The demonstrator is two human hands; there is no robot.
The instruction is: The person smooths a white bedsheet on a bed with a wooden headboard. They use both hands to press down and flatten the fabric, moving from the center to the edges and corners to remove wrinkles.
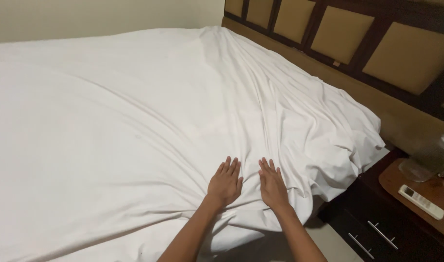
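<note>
Now both hands are down flat on the white sheet [134,121], side by side near the bed's closest edge. Left hand [225,182] lies palm down, fingers stretched and slightly fanned, pointing up the bed, gripping nothing. Right hand [271,183] sits just beside it, a narrow strip of cloth between them, also palm down with fingers straight and close together, nothing pinched or held.

And look at that sheet: plain white, draped over the whole mattress and spilling past its near edge. Across the left and far side it lies fairly smooth, with only shallow ripples. Long creases run diagonally from the far corner by the headboard [338,39] down toward the hands, bunching tighter as they converge under the wrists. On the right, along the headboard side, the cloth is heaped in loose, rumpled folds, and that corner hangs down over the mattress edge.

Off to the right, a dark wooden nightstand [377,233] with metal drawer handles stands beside the bed; on its top rest a white remote control [421,202] and a clear plastic jar [428,157].
</note>
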